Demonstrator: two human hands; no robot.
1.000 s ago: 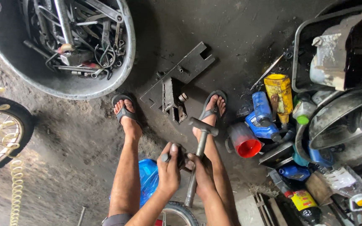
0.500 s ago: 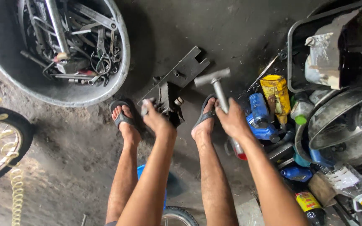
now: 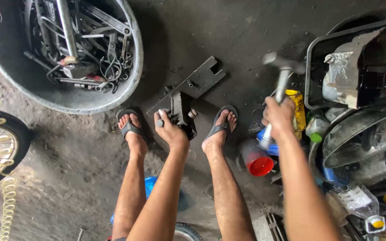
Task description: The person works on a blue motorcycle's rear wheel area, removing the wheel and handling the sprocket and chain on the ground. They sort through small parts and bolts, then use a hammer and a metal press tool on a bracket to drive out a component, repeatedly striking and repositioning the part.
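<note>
Hammer (image 3: 282,73) in raised right hand (image 3: 279,117)

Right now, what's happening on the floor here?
A person sits low over a dark concrete floor, feet in flip-flops. The left hand presses a small metal pin against a black steel bracket lying between the feet. The right hand holds a hammer raised off to the side, above a yellow can and a red cup. A metal basin of wrenches sits nearby.
</note>
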